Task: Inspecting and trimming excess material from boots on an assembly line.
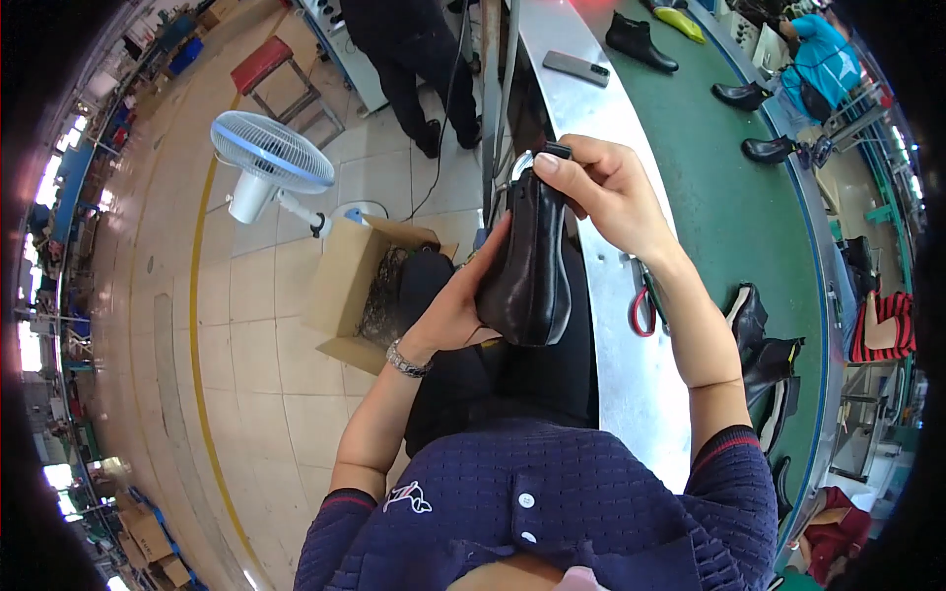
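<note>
A cardboard box point(347, 286) is sitting open on the floor, holding dark scraps too tangled to identify. Above the lap, a glossy black leather boot point(529, 261) is being held: the left hand point(455, 305) is cupping its side, the right hand point(601, 187) is pinching its top.

A green conveyor belt point(729, 187) with a metal edge strip point(601, 108) is carrying black boots point(641, 41) and a yellow-green shoe last point(680, 22). A dark phone point(576, 68) and red-handled pliers point(642, 307) are lying on the strip. More black boots point(764, 355) are resting on the belt nearer the person.
</note>
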The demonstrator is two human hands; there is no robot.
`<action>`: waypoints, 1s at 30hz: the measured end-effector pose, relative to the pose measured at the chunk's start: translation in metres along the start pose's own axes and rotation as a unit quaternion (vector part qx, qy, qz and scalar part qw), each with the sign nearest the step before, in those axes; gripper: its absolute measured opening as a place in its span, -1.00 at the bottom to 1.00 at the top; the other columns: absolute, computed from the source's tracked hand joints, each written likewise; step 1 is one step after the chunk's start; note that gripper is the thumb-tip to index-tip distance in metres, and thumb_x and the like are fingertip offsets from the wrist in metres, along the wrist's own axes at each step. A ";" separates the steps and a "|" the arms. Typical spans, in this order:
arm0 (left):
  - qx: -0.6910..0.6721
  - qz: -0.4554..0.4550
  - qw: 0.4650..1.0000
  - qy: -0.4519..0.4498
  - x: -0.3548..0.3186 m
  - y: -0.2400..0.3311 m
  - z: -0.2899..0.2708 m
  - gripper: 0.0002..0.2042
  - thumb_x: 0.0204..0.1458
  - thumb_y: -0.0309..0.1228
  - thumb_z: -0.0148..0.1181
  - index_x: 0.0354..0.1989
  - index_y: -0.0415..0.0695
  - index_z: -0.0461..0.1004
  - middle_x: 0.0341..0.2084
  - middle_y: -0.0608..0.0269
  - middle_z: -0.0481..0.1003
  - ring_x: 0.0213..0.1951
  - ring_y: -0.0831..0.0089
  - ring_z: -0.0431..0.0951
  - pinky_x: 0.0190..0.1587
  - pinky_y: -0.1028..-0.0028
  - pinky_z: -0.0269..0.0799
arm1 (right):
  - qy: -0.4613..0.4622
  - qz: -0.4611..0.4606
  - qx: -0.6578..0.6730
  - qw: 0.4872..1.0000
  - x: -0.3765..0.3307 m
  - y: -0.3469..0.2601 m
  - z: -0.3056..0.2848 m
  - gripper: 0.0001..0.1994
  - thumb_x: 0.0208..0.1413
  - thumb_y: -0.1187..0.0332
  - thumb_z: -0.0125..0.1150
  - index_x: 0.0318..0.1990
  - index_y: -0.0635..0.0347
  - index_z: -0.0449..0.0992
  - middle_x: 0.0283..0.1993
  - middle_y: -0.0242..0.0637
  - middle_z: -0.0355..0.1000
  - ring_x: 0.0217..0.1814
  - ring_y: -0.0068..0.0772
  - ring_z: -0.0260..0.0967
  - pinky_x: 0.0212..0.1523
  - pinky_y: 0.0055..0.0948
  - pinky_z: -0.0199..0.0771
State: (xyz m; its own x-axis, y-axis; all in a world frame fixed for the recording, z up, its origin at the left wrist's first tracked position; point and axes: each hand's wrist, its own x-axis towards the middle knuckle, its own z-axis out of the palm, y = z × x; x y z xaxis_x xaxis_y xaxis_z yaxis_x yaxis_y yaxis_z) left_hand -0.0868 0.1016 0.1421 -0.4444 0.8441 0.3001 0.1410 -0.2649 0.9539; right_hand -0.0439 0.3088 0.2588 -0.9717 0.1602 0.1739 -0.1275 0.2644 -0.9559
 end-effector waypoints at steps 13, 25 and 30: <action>-0.089 -0.151 0.972 0.157 -0.071 -0.019 -0.009 0.02 -0.28 -0.62 0.51 0.40 -0.19 -0.04 0.24 0.17 0.23 0.24 0.41 0.27 0.24 0.36 0.26 | 0.148 0.044 0.057 0.986 -0.042 0.066 -0.020 -0.72 0.30 0.27 0.07 -0.01 0.27 0.51 -0.23 -0.36 0.52 -0.41 -0.71 0.33 -0.34 -0.66 0.36; -0.229 -0.448 0.838 0.210 -0.127 -0.008 -0.058 -0.30 0.12 -0.09 0.25 0.32 -0.23 0.16 0.15 0.15 0.37 0.12 0.41 0.40 0.18 0.38 0.31 | 0.239 0.178 -0.538 0.788 -0.204 0.226 -0.074 -0.47 0.07 0.20 0.30 0.17 0.24 0.40 0.13 0.00 0.35 0.17 0.00 0.29 0.19 -0.13 0.26; -0.186 -0.460 0.846 0.197 -0.101 -0.009 -0.042 -0.27 0.08 -0.01 0.27 0.29 -0.24 0.20 0.12 0.16 0.40 0.07 0.46 0.44 0.10 0.41 0.38 | 0.121 0.294 -0.509 0.800 -0.166 0.217 -0.080 -0.46 0.07 0.16 0.28 0.14 0.32 0.43 0.02 0.01 0.40 0.11 0.01 0.34 0.15 -0.17 0.31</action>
State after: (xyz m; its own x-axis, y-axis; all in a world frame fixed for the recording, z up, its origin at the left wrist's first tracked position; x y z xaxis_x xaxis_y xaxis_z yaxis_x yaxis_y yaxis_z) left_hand -0.0805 -0.0004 0.1033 -0.4858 0.5720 -0.6610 -0.6790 0.2293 0.6974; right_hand 0.1060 0.4157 0.0408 -0.7210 0.6886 -0.0770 0.6857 0.6931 -0.2225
